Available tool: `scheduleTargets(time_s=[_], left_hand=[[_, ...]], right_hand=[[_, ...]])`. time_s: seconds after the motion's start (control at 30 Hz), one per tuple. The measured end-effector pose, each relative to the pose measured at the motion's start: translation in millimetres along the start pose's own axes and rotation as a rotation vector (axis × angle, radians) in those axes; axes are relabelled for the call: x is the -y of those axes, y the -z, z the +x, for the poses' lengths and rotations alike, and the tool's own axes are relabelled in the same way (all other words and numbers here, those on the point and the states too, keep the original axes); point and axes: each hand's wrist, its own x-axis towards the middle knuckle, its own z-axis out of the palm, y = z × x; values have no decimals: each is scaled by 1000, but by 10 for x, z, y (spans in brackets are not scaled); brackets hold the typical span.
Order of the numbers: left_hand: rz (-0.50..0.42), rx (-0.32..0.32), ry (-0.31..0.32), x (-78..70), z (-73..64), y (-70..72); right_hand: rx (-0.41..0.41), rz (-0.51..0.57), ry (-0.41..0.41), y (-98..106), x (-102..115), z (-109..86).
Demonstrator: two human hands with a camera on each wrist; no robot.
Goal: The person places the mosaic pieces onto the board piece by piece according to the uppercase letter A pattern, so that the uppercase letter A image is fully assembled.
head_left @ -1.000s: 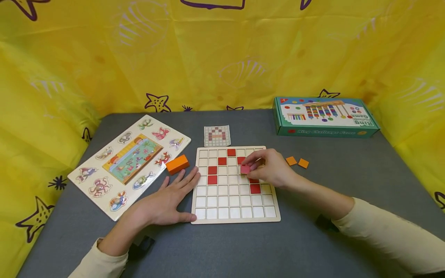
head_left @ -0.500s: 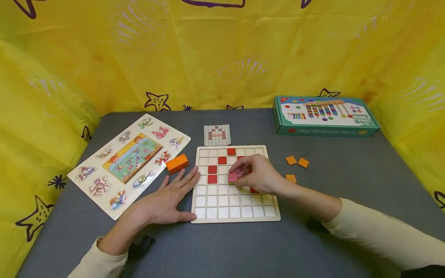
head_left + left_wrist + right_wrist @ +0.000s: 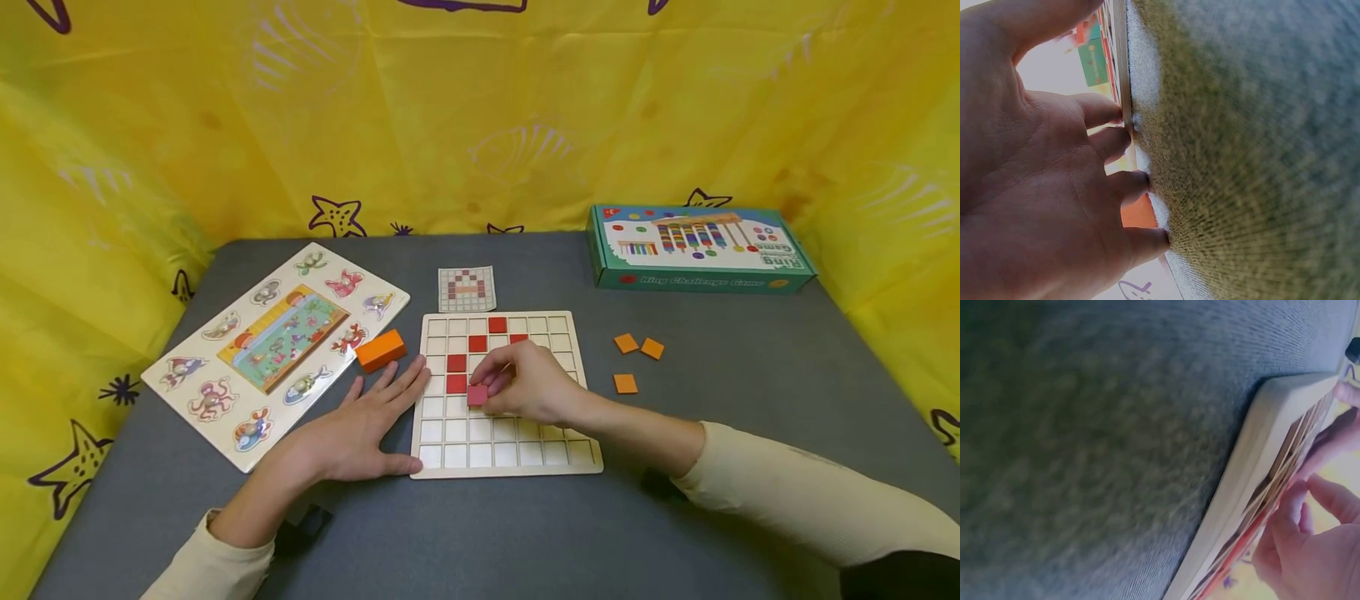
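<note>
A wooden grid board [image 3: 510,477] lies on the grey table, with several red tiles [image 3: 457,363] set in its upper squares. Between thumb and fingers my right hand [image 3: 536,385] pinches a pinkish-red tile [image 3: 477,395], held over the board's middle-left squares. The right hand hides the board's right-centre squares and any tiles there. My left hand [image 3: 356,433] lies flat with fingers spread, its fingertips and thumb against the board's left edge. In the left wrist view the palm and straight fingers [image 3: 1094,147] appear beside the board's edge.
Beyond the board is a small pattern card [image 3: 467,289]. An orange block [image 3: 380,351] sits by a sea-animal puzzle board [image 3: 225,367] at left. Three orange tiles [image 3: 625,384] lie to the right. A green game box [image 3: 701,250] stands at the back right.
My right hand has carried the pinkish-red tile leftward and nearer across the board, uncovering an orange tile at right. The left hand has stayed in place.
</note>
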Motion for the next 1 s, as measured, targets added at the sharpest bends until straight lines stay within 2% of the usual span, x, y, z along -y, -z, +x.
scheduleTargets(time_s=[0.63,1.0], left_hand=[[-6,-21,-28,-20,-16,14],[-7,-20,-27,-13,-15,18]], right_hand=[[46,-112,15,-137,112,109],[69,-128,3,-154,165,135]])
